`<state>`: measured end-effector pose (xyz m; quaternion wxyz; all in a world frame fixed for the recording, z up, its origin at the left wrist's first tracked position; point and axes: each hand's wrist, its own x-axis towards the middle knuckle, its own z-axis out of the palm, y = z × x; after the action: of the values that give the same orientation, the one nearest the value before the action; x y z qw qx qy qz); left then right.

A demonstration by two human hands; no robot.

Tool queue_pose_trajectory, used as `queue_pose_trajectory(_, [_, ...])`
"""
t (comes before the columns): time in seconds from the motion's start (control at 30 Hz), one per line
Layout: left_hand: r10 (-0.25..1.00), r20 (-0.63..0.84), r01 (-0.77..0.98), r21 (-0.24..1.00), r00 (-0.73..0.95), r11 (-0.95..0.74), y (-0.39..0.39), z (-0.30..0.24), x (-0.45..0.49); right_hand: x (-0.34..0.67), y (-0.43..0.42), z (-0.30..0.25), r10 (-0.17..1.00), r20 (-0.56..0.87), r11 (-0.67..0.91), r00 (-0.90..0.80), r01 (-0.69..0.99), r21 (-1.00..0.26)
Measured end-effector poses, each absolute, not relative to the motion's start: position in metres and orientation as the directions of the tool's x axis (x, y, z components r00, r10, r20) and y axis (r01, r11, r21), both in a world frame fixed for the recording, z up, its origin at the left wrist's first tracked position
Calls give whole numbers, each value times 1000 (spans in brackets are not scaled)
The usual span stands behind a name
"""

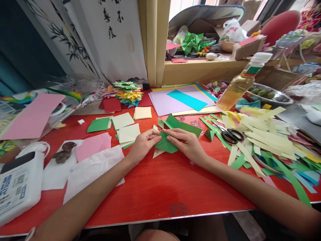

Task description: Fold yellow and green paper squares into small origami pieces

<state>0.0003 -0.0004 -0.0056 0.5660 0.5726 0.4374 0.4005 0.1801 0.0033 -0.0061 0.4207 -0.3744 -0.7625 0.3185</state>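
Between my hands is a folded green origami paper [168, 143], with pale cream paper showing at its lower left. My left hand [145, 144] pinches its left edge between thumb and fingers. My right hand [185, 142] presses on its upper right with the fingers together. Just behind my right hand lies a larger green paper strip [184, 125]. A small folded green piece [210, 134] rests to the right of it. Left of my left hand are stacked cream squares [128, 133] over green ones and a green square [98, 125].
Black-handled scissors [232, 136] lie on a heap of paper scraps [271, 137] at right. A tilted bottle [242, 82] stands before a metal bowl [272, 93]. Purple sheets [163, 102] and a modular paper stack [127, 93] are at the back. White tissue [95, 167] and a wipes pack [21, 184] lie left.
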Motion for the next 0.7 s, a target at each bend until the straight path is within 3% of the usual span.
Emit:
queue_pose_trajectory(0.23, [955, -28, 24, 999, 294, 22, 0, -6, 0, 180, 4, -1, 919, 85, 122, -385, 72, -990])
queue_pose_trajectory(0.5, [963, -20, 32, 999, 269, 12, 1, -7, 0, 179, 10, -13, 883, -97, -181, -459, -142, -973])
queue_pose_trajectory(0.7, [969, -23, 38, 999, 246, 14, 1, -6, 0, 180, 12, -11, 826, -172, -264, -537, -99, -959])
